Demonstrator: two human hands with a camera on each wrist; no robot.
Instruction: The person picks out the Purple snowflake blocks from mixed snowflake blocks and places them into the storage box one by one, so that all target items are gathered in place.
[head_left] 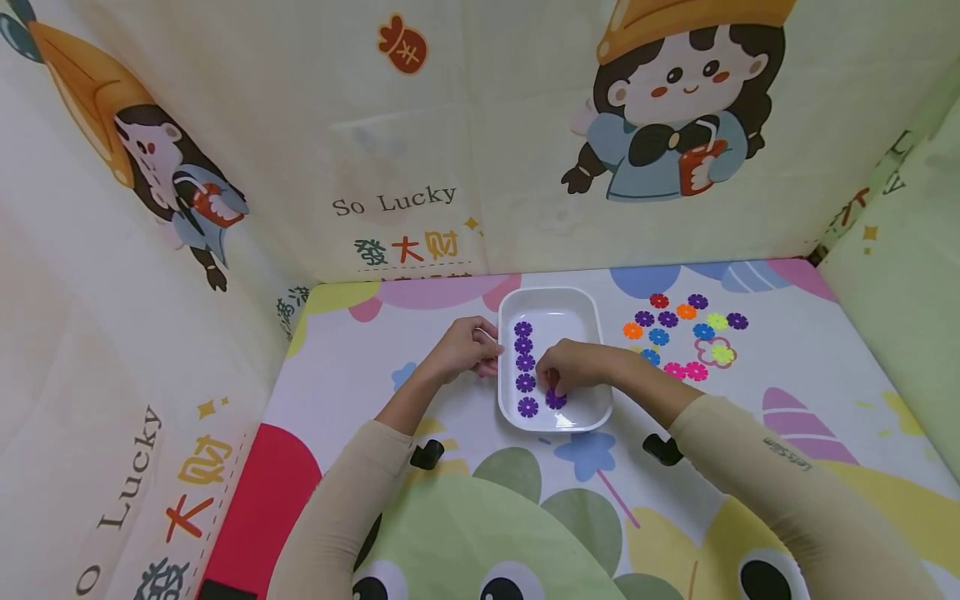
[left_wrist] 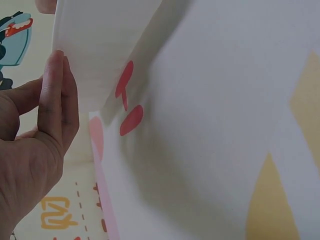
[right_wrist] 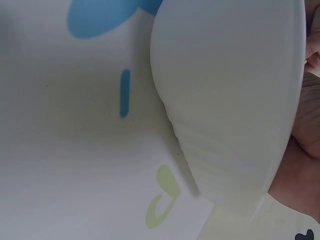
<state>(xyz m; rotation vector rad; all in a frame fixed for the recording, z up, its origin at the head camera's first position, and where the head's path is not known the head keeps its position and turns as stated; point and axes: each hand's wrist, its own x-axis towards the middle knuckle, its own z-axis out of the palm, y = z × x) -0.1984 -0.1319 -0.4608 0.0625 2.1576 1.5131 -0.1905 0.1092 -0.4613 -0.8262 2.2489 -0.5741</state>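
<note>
Beige sleeves: the left sleeve (head_left: 337, 508) and right sleeve (head_left: 802, 492) lay closest, both reaching forward across the patterned tablecloth (head_left: 465, 400).
White tray: the rounded tray (head_left: 551, 423) sat between the hands, its longer axis running away from the person.
Left hand: the left hand (head_left: 472, 348) was at the tray's left edge, fingers fairly straight and touching the outer wall, with no disc seen in them.
Right hand: the right hand (head_left: 576, 365) came in over the right rim, fingers bent down in a narrow pinch on one purple disc; the right wrist view showed only the tray's outside, so the exact finger contact was hidden.
Pinched disc: this notched purple disc (head_left: 556, 400) was directly below the fingertips, low over the near part of the tray floor; whether it touched the floor could not be told.
Purple column: five matching discs (head_left: 525, 362) ran from far to near along the left wall. The pinched one stood just right of the nearest, apparently the relation that mattered most.
Loose discs: a mixed-colour scatter (head_left: 667, 319) lay outside, beyond the right forearm, making the right hand the nearer.
</note>
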